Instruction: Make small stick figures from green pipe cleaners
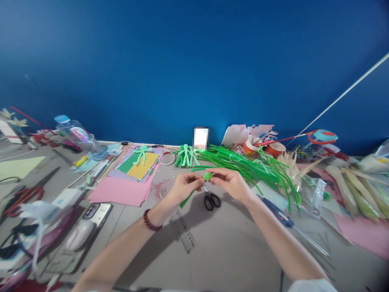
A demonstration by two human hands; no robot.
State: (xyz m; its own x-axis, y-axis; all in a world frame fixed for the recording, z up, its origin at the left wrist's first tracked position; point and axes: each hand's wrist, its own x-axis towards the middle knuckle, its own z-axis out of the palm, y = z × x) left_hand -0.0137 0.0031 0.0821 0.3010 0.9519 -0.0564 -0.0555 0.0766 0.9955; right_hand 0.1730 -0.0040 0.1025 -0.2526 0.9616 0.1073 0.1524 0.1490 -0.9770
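Both hands meet over the middle of the table, fingers pinched. In my right hand (227,183) is one side of a small coiled ball of green pipe cleaner (208,176). My left hand (187,185) grips the pipe cleaner on the other side, and a straight green tail (187,198) sticks out below its fingers. Just under the hands lie black-handled scissors (212,201), their blades partly hidden. A clear ruler (184,231) lies below my left hand. Behind the hands are several green pipe-cleaner figures (186,156) and a bundle of green pipe cleaners (240,162).
Pink paper (121,190) and coloured sheets lie left, with another pale green figure (142,155) on top. A roll of tape (167,158) sits beside them. Further left are a phone (94,213), a bottle (74,132) and red-handled scissors (24,200). A glue gun (278,213) and corn husks (361,194) lie right.
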